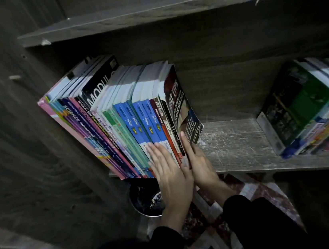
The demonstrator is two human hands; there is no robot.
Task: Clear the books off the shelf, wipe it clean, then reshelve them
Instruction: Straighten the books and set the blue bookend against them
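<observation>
A row of upright books [116, 118] stands at the left end of the grey wooden shelf [235, 146], leaning against the side wall. My left hand [171, 173] lies flat with straight fingers on the lower spines of the blue books. My right hand [199, 161] presses the spine and cover edge of the last book, a dark "Hot Tips" paperback [182, 105], at the row's right end. Its fingers look straight, and part of the hand is hidden behind my left hand.
A second group of books [308, 109], a green one outermost, leans at the shelf's right end. Bare scuffed board lies between the two groups. Another shelf board [165, 9] runs above. A dark round bowl [146, 200] and a patterned rug [242, 197] lie below.
</observation>
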